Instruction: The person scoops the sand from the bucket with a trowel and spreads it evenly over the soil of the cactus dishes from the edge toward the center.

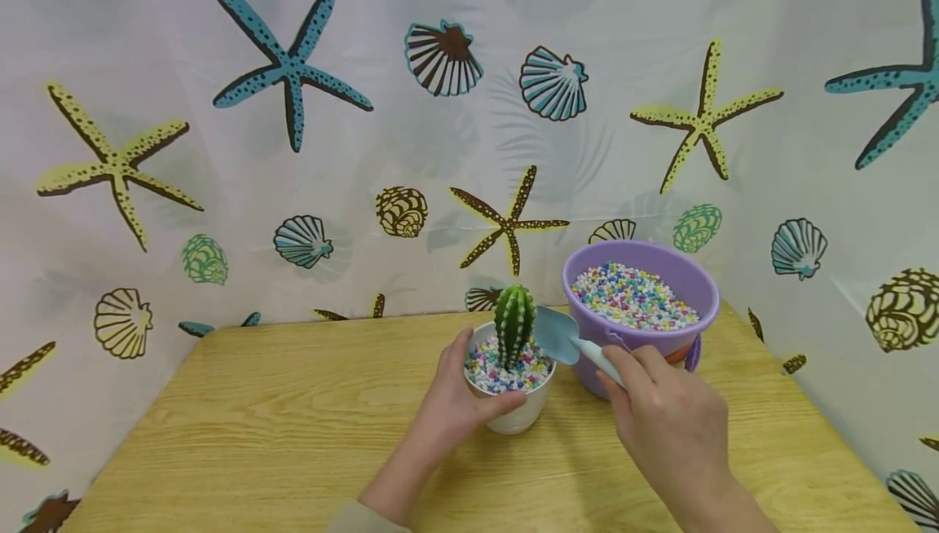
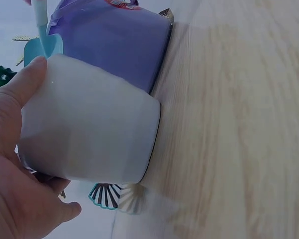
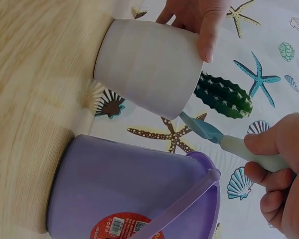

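Note:
A white pot [image 1: 516, 417] holds a green cactus [image 1: 514, 321] standing in multicoloured pebbles [image 1: 490, 370]. My left hand [image 1: 464, 394] grips the pot from its left side, thumb along the near rim. In the right wrist view the thumb of that hand lies over the rim of the pot [image 3: 147, 64]. My right hand [image 1: 671, 415] holds a small toy shovel by its pale handle [image 3: 254, 154]. Its blue blade [image 1: 557, 335] is tilted at the pot's right rim, beside the cactus. No pebbles show on the visible face of the blade.
Right behind the pot stands a purple bucket [image 1: 638, 343], filled with the same small pebbles [image 1: 631, 297], its handle hanging down the side. Both stand on a wooden table [image 1: 293, 419]. A curtain [image 1: 352, 142] printed with starfish and shells hangs behind and on both sides.

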### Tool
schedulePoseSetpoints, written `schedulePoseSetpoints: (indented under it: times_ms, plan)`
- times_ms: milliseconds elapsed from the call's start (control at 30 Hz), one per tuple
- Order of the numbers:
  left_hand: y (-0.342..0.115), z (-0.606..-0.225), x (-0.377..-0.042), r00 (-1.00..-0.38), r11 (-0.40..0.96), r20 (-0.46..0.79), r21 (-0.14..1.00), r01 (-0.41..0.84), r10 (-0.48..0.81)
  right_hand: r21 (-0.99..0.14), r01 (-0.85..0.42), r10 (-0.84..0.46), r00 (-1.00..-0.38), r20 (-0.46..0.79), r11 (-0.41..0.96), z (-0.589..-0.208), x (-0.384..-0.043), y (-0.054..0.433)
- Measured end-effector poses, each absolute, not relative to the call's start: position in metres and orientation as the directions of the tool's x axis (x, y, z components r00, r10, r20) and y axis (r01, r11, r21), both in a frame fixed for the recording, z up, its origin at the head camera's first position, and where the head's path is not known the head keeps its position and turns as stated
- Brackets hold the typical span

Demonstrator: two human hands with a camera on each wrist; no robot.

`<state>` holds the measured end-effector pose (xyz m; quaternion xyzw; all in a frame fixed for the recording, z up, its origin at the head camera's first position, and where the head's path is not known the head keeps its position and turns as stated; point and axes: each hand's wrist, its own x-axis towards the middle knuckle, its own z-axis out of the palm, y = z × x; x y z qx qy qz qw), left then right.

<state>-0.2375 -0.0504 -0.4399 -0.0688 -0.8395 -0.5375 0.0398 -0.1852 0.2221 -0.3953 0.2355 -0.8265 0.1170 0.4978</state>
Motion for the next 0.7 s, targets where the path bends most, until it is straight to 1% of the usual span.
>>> schedulePoseSetpoints:
  times_ms: [300,500,633,700]
  plan:
    - [-0.0428,-0.4433,-0.2335,-0.983,0.422,0.18,0.89,0.174,0.027,0.061,-0.503,-0.282,-0.375,0.883,0.862,-0.3989,-0.1869,0.2209]
    - [-0.0415,-0.445,-0.2326,-0.981,0.446,0.194,0.876,0.181,0.016,0.046,-0.501,-0.271,-0.387,0.881,0.864,-0.3996,-0.1864,0.2203]
    - [-0.0417,-0.4457,-0.2326,-0.98,0.452,0.199,0.873,0.184,0.016,0.038,-0.5,-0.261,-0.384,0.886,0.865,-0.3998,-0.1868,0.2201]
    - [-0.0421,-0.4462,-0.2327,-0.979,0.45,0.205,0.872,0.191,0.018,0.042,-0.501,-0.259,-0.372,0.891,0.865,-0.3997,-0.1874,0.2201]
